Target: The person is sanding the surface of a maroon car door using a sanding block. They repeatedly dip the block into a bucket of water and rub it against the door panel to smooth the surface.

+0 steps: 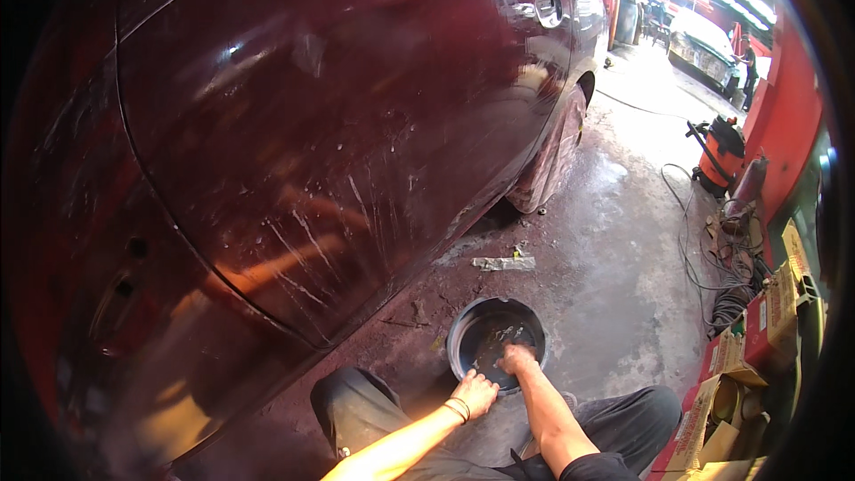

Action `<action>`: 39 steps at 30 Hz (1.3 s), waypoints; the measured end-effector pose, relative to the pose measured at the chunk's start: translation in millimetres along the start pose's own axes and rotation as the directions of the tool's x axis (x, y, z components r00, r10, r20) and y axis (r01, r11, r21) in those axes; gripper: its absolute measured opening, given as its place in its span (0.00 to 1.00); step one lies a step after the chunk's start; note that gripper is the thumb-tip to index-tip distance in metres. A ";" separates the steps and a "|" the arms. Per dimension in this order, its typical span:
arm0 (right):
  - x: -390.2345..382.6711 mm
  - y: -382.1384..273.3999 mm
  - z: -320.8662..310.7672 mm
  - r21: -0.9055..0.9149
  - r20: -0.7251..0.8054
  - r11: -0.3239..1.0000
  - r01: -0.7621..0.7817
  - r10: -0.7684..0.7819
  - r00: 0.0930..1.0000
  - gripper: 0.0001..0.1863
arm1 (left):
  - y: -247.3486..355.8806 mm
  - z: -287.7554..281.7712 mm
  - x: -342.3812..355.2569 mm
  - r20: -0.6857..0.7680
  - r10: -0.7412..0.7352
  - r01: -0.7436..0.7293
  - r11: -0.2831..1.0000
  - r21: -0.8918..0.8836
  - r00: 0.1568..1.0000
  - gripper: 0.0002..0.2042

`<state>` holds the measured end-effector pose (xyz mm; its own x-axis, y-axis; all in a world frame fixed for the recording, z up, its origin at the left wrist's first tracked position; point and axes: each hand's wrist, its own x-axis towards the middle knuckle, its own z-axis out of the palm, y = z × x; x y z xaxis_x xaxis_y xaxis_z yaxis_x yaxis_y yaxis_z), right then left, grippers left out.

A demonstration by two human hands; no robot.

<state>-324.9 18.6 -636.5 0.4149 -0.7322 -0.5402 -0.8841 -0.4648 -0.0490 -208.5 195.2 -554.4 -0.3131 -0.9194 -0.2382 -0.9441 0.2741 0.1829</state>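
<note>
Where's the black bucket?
Head view, low, right of centre: black bucket on the floor beside the dark red car, left hand at its near rim, right hand inside.

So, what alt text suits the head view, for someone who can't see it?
A person's right hand reaches into a black bucket of liquid on the floor, left hand at its rim. A dark red car with pale streaks fills the left; an orange vacuum and boxes line the right.
</note>
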 end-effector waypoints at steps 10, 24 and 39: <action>-26.6 -43.7 6.3 -0.284 0.208 0.818 0.501 -0.457 0.865 0.36 | -0.6 14.3 -12.8 0.109 -0.070 0.120 0.817 -0.563 0.992 0.27; -114.7 -47.9 -146.5 -0.002 0.051 0.920 0.393 -0.392 0.919 0.31 | -31.1 108.0 42.4 0.596 -0.116 0.333 0.904 -0.269 0.795 0.19; -210.5 1.6 -219.9 0.054 -0.296 0.901 0.430 -0.397 0.869 0.28 | -57.3 124.8 66.4 0.679 -0.149 0.533 0.745 -0.401 0.719 0.20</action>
<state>-366.3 62.5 -338.2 0.7751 -0.5991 -0.2007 -0.6298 -0.7068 -0.3224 -188.0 153.6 -699.8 -0.1543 -0.5104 -0.8460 -0.8294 -0.3984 0.3917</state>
